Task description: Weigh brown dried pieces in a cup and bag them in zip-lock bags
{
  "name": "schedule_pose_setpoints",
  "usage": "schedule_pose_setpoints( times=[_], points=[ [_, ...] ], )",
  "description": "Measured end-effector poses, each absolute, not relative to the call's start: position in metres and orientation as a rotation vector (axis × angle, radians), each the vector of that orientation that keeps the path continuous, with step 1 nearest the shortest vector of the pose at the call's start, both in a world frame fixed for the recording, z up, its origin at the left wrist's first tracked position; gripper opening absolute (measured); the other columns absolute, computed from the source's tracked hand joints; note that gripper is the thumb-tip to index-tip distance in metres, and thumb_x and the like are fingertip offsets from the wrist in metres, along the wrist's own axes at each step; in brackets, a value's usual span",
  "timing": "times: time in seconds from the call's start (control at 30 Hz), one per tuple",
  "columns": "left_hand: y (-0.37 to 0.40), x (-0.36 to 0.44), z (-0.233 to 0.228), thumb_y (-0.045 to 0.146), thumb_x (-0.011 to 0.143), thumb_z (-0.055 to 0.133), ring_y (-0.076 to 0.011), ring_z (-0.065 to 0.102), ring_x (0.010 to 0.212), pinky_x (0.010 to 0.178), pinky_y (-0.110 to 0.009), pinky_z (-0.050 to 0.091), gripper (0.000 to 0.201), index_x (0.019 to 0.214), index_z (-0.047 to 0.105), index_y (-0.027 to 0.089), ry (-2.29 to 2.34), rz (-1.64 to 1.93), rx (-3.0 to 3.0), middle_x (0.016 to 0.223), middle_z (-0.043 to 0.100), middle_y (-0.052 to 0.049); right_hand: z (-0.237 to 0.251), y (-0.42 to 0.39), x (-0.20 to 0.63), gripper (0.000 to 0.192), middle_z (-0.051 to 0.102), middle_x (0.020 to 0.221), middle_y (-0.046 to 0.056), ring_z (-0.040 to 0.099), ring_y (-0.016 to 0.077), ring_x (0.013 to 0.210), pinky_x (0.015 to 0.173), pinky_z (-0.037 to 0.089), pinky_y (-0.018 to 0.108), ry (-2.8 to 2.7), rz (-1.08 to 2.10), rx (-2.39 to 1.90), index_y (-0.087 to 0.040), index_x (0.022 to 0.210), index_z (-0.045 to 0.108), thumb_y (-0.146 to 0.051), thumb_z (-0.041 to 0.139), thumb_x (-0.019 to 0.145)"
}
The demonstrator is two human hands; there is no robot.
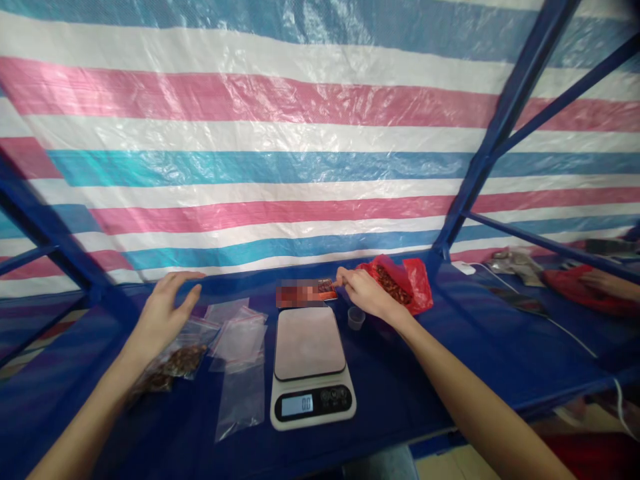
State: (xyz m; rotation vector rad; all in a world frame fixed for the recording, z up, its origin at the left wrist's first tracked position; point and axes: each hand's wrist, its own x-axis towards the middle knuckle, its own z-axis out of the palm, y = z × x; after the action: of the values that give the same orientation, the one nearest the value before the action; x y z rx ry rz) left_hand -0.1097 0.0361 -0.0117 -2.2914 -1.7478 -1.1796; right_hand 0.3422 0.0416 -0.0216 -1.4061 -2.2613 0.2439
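Note:
My left hand (167, 313) hovers over the left side of the table, thumb and fingers apart and holding nothing. Below it lie clear zip bags with brown dried pieces (185, 360) inside. Flat zip bags without contents (243, 340) overlap beside them. My right hand (367, 293) reaches behind the scale, its fingers pinched at the right end of a flat red packet (327, 289), partly blurred out. A kitchen scale (310, 343) in the middle reads 0.0, its plate bare. Beside my right wrist are a small clear plastic cup (356, 319) and an open red plastic bag (420, 280) of reddish-brown dried pieces.
Blue metal posts (480, 160) frame the blue table (400, 393) at both sides. A striped plastic sheet (280, 160) hangs behind it. At right, a white cable (570, 337) crosses the surface, and another person's hand (613, 283) is at a red bag (565, 287).

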Motion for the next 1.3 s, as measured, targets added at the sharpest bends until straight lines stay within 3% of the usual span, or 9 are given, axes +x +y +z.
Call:
schedule_pose_setpoints(
  times=[0.27, 0.43, 0.67, 0.97, 1.3],
  points=[
    [0.040, -0.097, -0.036, 0.049, 0.095, 0.054, -0.0322, 0.068, 0.113, 0.107, -0.047, 0.051, 0.032, 0.103, 0.074, 0.025, -1.705, -1.157, -2.417, 0.109, 0.077, -0.007, -0.036, 0.047, 0.340, 0.029, 0.072, 0.097, 0.008, 0.066, 0.0229, 0.094, 0.086, 0.043, 0.031, -2.298, 0.289, -1.365, -0.020, 0.101, 0.057, 0.000, 0.043, 0.086],
    [0.033, -0.102, -0.033, 0.045, 0.094, 0.056, -0.0314, 0.068, 0.109, 0.103, -0.045, 0.052, 0.026, 0.101, 0.075, 0.027, -1.758, -1.128, -2.401, 0.104, 0.078, -0.002, -0.039, 0.050, 0.341, 0.027, 0.070, 0.094, 0.009, 0.065, 0.0246, 0.091, 0.086, 0.043, 0.034, -2.301, 0.296, -1.348, -0.021, 0.098, 0.054, -0.001, 0.042, 0.085],
    [0.036, -0.098, -0.038, 0.053, 0.092, 0.059, -0.0344, 0.068, 0.101, 0.096, -0.047, 0.049, 0.029, 0.095, 0.078, 0.032, -1.630, -1.324, -2.386, 0.098, 0.078, -0.003, -0.039, 0.049, 0.340, 0.032, 0.070, 0.104, 0.011, 0.064, 0.0255, 0.101, 0.092, 0.042, 0.036, -2.278, 0.288, -1.312, -0.021, 0.103, 0.050, 0.001, 0.039, 0.083],
    [0.038, -0.109, -0.044, 0.047, 0.100, 0.051, -0.0306, 0.066, 0.109, 0.099, -0.044, 0.050, 0.036, 0.108, 0.075, 0.022, -1.620, -1.070, -2.443, 0.109, 0.077, -0.008, -0.044, 0.052, 0.335, 0.028, 0.068, 0.093, 0.008, 0.062, 0.0240, 0.086, 0.081, 0.041, 0.035, -2.314, 0.320, -1.286, -0.023, 0.096, 0.047, 0.001, 0.039, 0.084],
    [0.036, -0.109, -0.043, 0.046, 0.101, 0.049, -0.0304, 0.067, 0.110, 0.100, -0.045, 0.051, 0.033, 0.113, 0.072, 0.025, -1.631, -1.083, -2.423, 0.111, 0.078, -0.008, -0.033, 0.045, 0.334, 0.030, 0.069, 0.100, 0.007, 0.064, 0.0253, 0.098, 0.089, 0.044, 0.037, -2.252, 0.374, -1.153, -0.024, 0.099, 0.048, 0.000, 0.039, 0.082]
  ],
)
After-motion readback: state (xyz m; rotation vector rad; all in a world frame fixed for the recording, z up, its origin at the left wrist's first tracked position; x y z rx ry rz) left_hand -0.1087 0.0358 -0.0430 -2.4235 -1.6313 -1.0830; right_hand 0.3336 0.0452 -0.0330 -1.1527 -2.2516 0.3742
